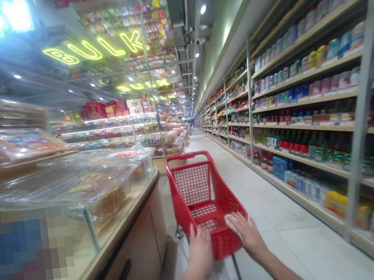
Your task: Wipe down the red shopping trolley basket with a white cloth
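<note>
A red plastic shopping cart (228,198) stands in front of me in the aisle, its basket bare inside. At the near left corner of the basket my left hand (200,249) is closed over the rim; motion blur softens its fingers. My right hand (248,234) lies along the near right rim. Between this hand and the cart is a crumpled white cloth or tissue (232,224), held beneath the fingers.
To the left runs a glass-sided display counter (124,216) with plastic-wrapped food. Tall shelves (304,98) of cans, bottles and boxes line the right side. A pale tiled floor (266,207) stretches ahead. Yellow neon "BULK" signs (97,49) glow overhead.
</note>
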Demonstrator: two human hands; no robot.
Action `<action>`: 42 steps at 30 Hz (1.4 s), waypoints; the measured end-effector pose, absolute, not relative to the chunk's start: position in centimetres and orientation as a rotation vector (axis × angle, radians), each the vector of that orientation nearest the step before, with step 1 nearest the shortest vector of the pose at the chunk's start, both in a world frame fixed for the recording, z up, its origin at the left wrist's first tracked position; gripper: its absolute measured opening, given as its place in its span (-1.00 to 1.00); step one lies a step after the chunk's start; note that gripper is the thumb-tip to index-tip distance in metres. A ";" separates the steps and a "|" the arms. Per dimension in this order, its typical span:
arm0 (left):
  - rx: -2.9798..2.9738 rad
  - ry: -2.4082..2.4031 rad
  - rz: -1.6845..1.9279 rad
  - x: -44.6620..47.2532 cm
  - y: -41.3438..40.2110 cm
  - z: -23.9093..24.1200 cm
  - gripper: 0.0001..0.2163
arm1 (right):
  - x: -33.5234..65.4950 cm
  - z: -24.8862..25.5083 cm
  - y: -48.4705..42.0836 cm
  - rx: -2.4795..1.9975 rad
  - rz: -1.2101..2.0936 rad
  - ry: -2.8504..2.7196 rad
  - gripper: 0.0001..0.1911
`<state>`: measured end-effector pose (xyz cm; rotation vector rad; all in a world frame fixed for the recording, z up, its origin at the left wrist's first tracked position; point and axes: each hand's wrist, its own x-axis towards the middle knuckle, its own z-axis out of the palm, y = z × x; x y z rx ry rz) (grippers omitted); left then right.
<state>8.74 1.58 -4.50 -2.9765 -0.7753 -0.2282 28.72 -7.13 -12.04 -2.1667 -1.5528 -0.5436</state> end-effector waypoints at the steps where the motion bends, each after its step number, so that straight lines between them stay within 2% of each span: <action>1: -2.990 -0.747 -0.220 9.4 0.7 -4.5 -0.53 | 29.7 -12.0 -7.6 -2.193 -0.511 -1.521 -0.49; 8: -3.092 -0.542 -0.155 12.0 0.2 -3.4 -0.37 | 34.5 -10.0 -10.5 -2.377 -0.429 -1.218 -0.49; 13: -3.008 -0.503 -0.126 13.3 1.7 -3.4 -0.36 | 29.4 -9.8 -10.4 -2.241 -0.338 -1.321 -0.54; 17: -2.980 -0.436 -0.098 14.9 0.6 -3.1 -0.32 | 26.4 -10.0 -10.9 -2.220 -0.478 -1.303 -0.50; 24: -2.846 -0.700 -0.154 13.8 5.1 -2.1 -0.37 | 31.8 -11.1 -14.1 -2.362 -0.587 -1.117 -0.49; 30: -2.847 -0.626 -0.162 12.9 5.4 -3.0 -0.31 | 28.3 -10.3 -9.4 -2.270 -0.728 -1.129 -0.44; 33: -2.818 -0.708 -0.232 11.5 6.0 -2.6 -0.34 | 27.2 -8.9 -8.2 -2.287 -0.648 -1.225 -0.40; 39: -2.764 -0.782 -0.307 7.8 7.9 -2.1 -0.31 | 28.2 -6.5 -9.5 -2.552 -0.329 -0.913 -0.39; 42: -2.776 -0.784 -0.301 7.4 7.5 -2.3 -0.29 | 25.7 -5.5 -7.9 -2.502 -0.291 -1.072 -0.37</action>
